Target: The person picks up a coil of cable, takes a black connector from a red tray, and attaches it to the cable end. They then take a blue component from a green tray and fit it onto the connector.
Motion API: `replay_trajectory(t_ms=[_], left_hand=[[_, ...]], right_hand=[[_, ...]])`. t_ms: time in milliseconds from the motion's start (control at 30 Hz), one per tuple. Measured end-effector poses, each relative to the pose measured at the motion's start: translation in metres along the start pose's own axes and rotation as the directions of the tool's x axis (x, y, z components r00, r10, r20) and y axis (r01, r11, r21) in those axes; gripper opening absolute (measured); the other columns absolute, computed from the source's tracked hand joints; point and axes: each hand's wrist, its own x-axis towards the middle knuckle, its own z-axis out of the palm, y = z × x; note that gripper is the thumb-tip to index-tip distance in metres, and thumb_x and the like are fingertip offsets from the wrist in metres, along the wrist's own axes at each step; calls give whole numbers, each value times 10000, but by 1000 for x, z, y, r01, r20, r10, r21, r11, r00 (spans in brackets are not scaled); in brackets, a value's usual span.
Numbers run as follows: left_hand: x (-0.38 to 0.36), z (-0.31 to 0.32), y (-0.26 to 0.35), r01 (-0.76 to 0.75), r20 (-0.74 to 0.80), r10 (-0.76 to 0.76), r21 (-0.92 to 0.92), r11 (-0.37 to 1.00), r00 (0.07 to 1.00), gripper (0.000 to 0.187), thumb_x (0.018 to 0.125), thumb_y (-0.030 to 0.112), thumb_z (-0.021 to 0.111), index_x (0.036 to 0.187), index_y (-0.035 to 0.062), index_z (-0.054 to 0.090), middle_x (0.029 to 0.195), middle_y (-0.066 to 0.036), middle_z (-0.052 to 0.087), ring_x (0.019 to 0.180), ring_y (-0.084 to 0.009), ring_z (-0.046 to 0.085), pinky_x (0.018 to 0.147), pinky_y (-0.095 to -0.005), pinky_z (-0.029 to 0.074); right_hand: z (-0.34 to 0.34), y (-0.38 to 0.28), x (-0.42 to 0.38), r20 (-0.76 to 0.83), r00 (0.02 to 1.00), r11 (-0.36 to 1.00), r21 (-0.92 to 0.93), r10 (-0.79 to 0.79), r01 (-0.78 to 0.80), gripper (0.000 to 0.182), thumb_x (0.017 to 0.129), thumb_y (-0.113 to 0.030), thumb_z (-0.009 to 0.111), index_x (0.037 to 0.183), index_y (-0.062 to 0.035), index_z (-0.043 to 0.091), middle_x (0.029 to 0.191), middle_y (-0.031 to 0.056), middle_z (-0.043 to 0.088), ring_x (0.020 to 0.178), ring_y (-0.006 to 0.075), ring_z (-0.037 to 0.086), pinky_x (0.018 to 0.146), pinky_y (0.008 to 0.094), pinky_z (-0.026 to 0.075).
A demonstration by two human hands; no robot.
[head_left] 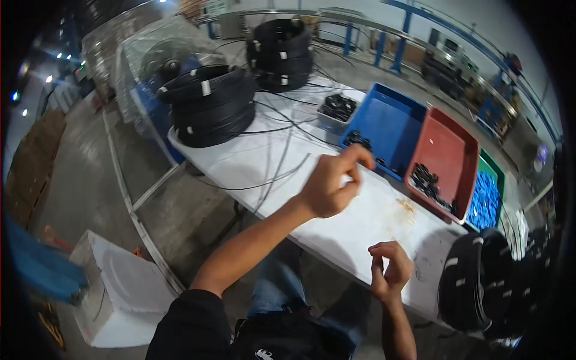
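Note:
My left hand [333, 185] is raised over the white table [336, 237], close to the near edge of the blue tray [390, 123]. Its fingers are curled in toward the thumb, and whatever they may hold is too small to make out. Small black parts [358, 139] lie at that tray's near end. Lower and to the right, my right hand [393, 270] is above the table's front edge. Thumb and forefinger come together there in a pinch, and I cannot see what, if anything, is between them.
Coils of black cable [213, 108] stand at the table's left; another black coil [468, 282] is at its right end. A red tray [447, 159] holds black parts, a green tray [487, 198] blue pieces. Behind the blue tray sits a small container [337, 111] of black parts.

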Motion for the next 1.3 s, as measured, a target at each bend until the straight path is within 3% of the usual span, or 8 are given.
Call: replay_trajectory(t_ms=[133,300,567,800,933,1067,1133,1300], left_hand=[[-62,-71,24,56,-177,-66,-62,996,982,192,669,-15,435,845,-9,512,676,-52,524,559,-115,480,559,-233,413],[-86,-161,10,126,-411,10,304,944,912,420,730,67,536,1137,15,450,893,-100,599,866,-165,555,830,-310,432],[-69,-391,-77,463,-946,-301,-214,860,122,894,780,402,809,1401,93,245,1383,-212,439,1312,-340,437,1085,-563,309],[-29,-459,-128,571,-835,-497,-295,766,236,933,696,440,870,1301,136,227,1230,-192,488,1004,-257,577,834,-387,483],[-3,-467,-152,552,-842,-537,-425,717,48,1000,739,130,844,1425,52,121,1237,-274,507,964,-347,651,711,-494,569],[-21,-485,-176,582,-829,-539,-367,726,148,948,766,-58,732,1459,127,113,1276,-291,521,999,-345,639,715,-515,572],[-27,-455,-142,631,-852,-484,-265,729,201,928,751,-76,717,1443,133,136,1304,-312,481,1043,-351,615,783,-473,557],[-53,-425,-117,417,-852,-268,-66,906,449,966,690,-143,701,1432,170,169,1270,-207,504,1091,-311,583,925,-395,507]], right_hand=[[15,27,39,237,971,968,237,22,-80,156,702,107,523,798,38,624,788,127,659,732,179,620,688,288,491],[70,38,87,367,930,915,360,38,-180,108,780,-5,644,876,23,683,808,94,686,735,145,624,720,280,496],[186,39,184,540,802,768,390,255,-507,249,873,-107,716,1064,13,611,875,82,701,736,123,629,650,258,491],[351,56,317,317,805,737,331,501,-589,643,828,-325,776,1271,29,473,1081,172,653,938,201,630,765,355,508],[412,22,354,181,708,664,250,683,-705,854,753,-340,801,1389,12,353,1313,267,544,1240,336,477,1028,446,393],[425,-8,348,106,670,671,32,735,-741,926,717,-212,770,1468,-33,258,1385,285,491,1412,377,248,1112,498,297],[433,7,353,50,602,600,52,797,-798,898,706,-98,712,1480,-85,257,1407,259,497,1395,365,346,1105,480,325],[417,26,331,17,876,711,577,482,-402,887,691,75,598,1488,-117,258,1489,180,470,1315,327,511,1070,340,385]])
